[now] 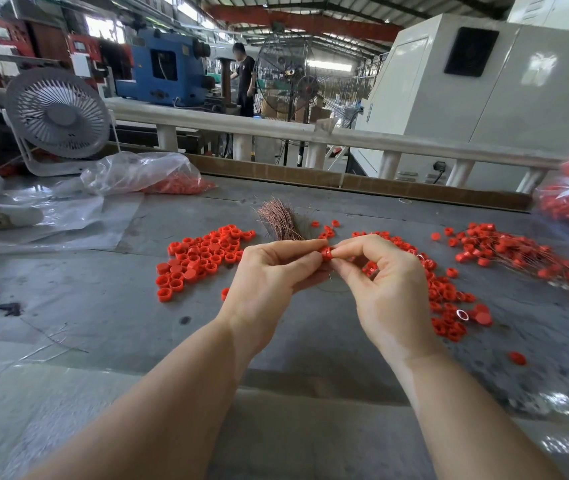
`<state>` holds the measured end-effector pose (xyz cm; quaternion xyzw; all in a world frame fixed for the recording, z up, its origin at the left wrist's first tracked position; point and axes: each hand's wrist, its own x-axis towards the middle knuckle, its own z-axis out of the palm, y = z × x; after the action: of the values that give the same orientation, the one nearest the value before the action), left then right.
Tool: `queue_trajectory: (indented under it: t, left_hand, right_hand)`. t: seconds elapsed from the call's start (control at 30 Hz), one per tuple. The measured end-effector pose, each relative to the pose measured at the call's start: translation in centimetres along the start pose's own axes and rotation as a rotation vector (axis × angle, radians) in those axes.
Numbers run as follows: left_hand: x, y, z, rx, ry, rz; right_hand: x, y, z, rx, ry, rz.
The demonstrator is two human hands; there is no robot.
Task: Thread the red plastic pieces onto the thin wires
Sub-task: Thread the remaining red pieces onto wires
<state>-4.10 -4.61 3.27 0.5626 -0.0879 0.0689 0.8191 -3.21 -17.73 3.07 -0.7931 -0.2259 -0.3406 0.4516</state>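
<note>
Both hands meet over the middle of the desk [68,278]. One red piece [326,252] sits right between the fingertips of the two hands. The left hand [269,275] pinches it from the left with thumb and first finger. The right hand [385,285] pinches it from the right, its other fingers curled in loosely. So both hands hold the same piece, and neither is nearer than the other.

A thin wire [330,277] hangs down just below the piece, between the two hands. It is very fine and hard to see. I cannot tell if it already goes through the piece. The wire runs up and down, so I think the hole in the piece has to line up that way for the wire to slide in.

Just behind the fingers lies a bundle of wires [281,220], fanned out and pointing away from the person. Left of the fingers is a pile [200,256] of loose red pieces. To the right and below the right hand is another heap [445,299]. Farther right lie pieces with wires on them [515,252], which look done. Many loose pieces are left, so the job looks far from finished.
</note>
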Motion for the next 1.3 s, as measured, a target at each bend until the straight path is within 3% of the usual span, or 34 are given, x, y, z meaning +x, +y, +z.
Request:
queue_trajectory:
  t: [0.83,1.3]
  left_hand:
    - [-0.08,-0.56,0.04,0.111,0.011,0.105]
    - [-0.11,-0.23,0.03,0.085,-0.016,0.092]
  right_hand:
    - [-0.14,0.07,0.05,-0.021,-0.03,-0.087]
    - [0.07,-0.03,0.2,0.039,0.011,0.036]
